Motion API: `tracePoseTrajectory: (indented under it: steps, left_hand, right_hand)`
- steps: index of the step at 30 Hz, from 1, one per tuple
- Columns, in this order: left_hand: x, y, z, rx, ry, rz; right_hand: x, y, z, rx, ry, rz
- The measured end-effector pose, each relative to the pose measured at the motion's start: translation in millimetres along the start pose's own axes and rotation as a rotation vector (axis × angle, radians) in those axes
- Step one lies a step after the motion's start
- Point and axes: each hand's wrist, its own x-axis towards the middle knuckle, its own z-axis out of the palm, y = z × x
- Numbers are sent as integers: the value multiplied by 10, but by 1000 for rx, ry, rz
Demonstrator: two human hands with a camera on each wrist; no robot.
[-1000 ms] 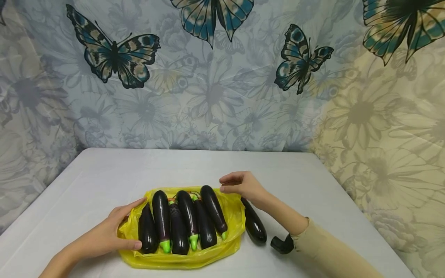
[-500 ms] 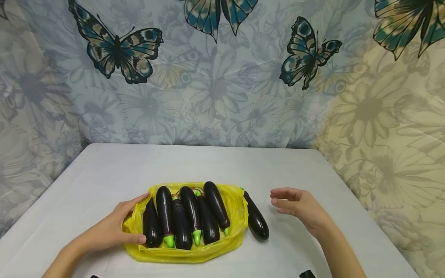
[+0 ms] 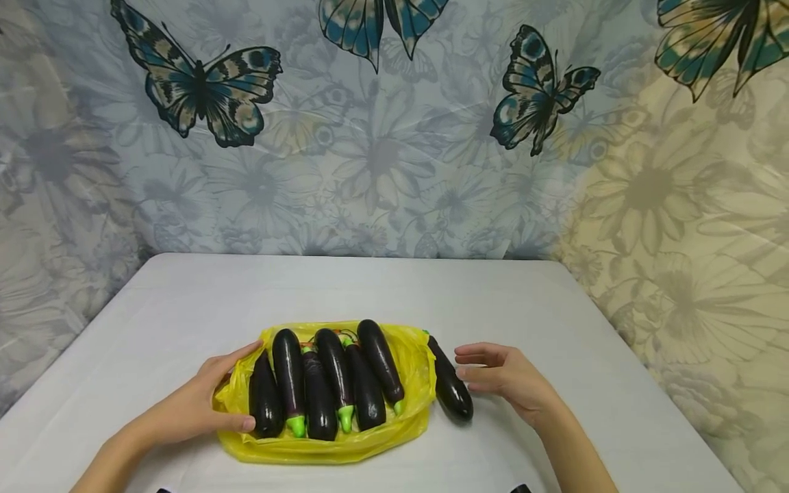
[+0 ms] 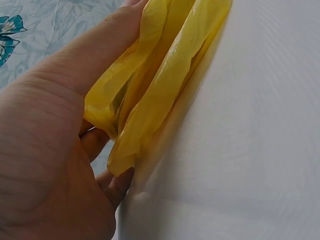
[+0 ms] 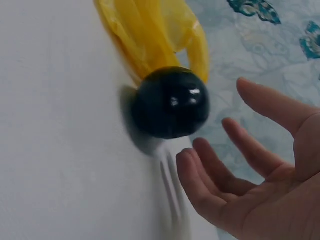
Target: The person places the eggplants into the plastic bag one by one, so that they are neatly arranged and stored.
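Note:
Several dark, glossy eggplants [image 3: 320,397] lie side by side in a spread yellow plastic bag [image 3: 351,452] on the table. Around the bag's left side, my left hand [image 3: 197,397] grips its edge, with the thumb beside the leftmost eggplant. In the left wrist view, the folded yellow plastic sits between thumb and fingers. One loose eggplant [image 3: 453,387] lies outside the bag, along its right edge. Just right of it hovers my right hand [image 3: 508,380], fingers spread and holding nothing. The right wrist view shows that eggplant's rounded end [image 5: 172,102] apart from the fingertips.
A white-covered table [image 3: 345,287] extends behind and to both sides of the bag. Floral fabric with butterflies [image 3: 203,96] hangs behind it. Small dark objects [image 3: 520,488] show at the bottom edge of the head view.
My right hand has drawn back from above the bag's right rim, swung right past the loose eggplant, then come back left close to it. My left hand stays at the bag.

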Motion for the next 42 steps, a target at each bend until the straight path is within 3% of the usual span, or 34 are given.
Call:
tracePoseTrajectory:
  steps: [8,18,28,42]
  left_hand:
    - [-7,-5,-18,5,7,14]
    - [-16,9,-12,-4,-12,-2]
    - [-15,6,4,4,-7,-16]
    - [-9,-4,32,1,-3,7]
  right_hand:
    - [51,17,98,20,6,51]
    - [57,49,128,-69,63,64]
    - [29,42,73,-22,46,53]
    - [-14,68,-19,97,113,26]
